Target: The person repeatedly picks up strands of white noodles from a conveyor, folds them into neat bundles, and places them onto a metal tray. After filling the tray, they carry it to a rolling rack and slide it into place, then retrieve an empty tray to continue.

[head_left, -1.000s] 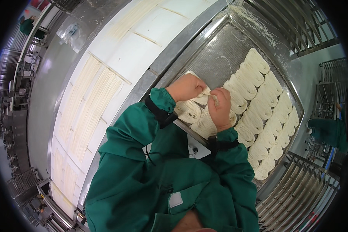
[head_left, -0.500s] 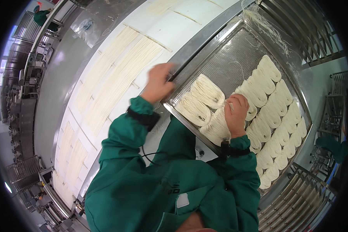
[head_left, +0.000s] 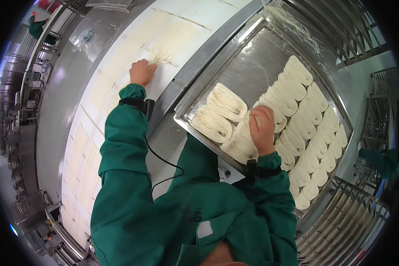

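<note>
On the white belt, my left hand (head_left: 142,73) is closed around the near end of a bunch of long noodle strands (head_left: 175,42), which fan out ahead of it. My right hand (head_left: 262,128) is over the metal tray (head_left: 248,62), its fingers curled on a folded noodle bundle (head_left: 239,144); the fingertips are partly hidden. Beside that bundle, at the tray's left corner, lie two more looped bundles (head_left: 227,102). Several rows of folded noodle bundles (head_left: 303,113) cover the tray's right side.
More straight strands (head_left: 82,155) lie along the belt (head_left: 115,155). Loose noodle scraps (head_left: 290,22) are heaped beyond the tray. Metal racks (head_left: 341,221) stand at the right. A cable (head_left: 168,177) runs from my left wrist. Far left, another person in green (head_left: 37,29) is visible.
My left hand has moved left and away from the tray's edge onto the belt and taken hold of noodle strands, bunching them. My right hand stays on its bundle.
</note>
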Demonstrator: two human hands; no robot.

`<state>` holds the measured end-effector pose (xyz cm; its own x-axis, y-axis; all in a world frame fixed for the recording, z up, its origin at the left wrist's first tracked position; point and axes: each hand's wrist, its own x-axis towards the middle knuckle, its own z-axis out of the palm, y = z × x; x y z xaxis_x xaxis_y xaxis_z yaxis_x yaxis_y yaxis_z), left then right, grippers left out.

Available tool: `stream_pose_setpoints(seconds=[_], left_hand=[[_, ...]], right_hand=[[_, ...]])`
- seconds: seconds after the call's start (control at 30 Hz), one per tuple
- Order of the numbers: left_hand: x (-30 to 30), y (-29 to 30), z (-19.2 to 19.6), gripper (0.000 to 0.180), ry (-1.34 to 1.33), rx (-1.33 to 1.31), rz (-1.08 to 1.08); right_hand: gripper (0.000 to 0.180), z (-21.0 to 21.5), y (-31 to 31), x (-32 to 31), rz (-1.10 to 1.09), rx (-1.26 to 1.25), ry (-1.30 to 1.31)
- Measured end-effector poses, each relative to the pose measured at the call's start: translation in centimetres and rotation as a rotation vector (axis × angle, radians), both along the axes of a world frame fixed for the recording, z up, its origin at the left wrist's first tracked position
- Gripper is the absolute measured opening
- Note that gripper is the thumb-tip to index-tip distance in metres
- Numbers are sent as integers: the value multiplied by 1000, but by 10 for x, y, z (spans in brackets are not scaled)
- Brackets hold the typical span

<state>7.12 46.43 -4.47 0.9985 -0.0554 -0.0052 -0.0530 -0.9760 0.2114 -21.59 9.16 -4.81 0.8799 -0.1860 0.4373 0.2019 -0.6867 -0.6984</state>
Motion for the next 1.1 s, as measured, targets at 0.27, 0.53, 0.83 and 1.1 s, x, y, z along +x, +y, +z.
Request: stream_pose_setpoints(seconds=[0.27, 0.53, 0.83, 1.1], left_hand=[[-55, -149, 120, 23, 636, -1132, -435], [-29, -209, 128, 11, 797, -1437, -505], [9, -173, 34, 8, 689, -1159, -167], [-65, -226, 91, 23, 743, -980, -510]], right_hand=[[78, 74, 12, 70, -62, -157, -121], [75, 43, 3, 131, -168, -326, -2], [33, -37, -29, 91, -149, -414, 210], [71, 7, -32, 79, -138, -152, 117]])
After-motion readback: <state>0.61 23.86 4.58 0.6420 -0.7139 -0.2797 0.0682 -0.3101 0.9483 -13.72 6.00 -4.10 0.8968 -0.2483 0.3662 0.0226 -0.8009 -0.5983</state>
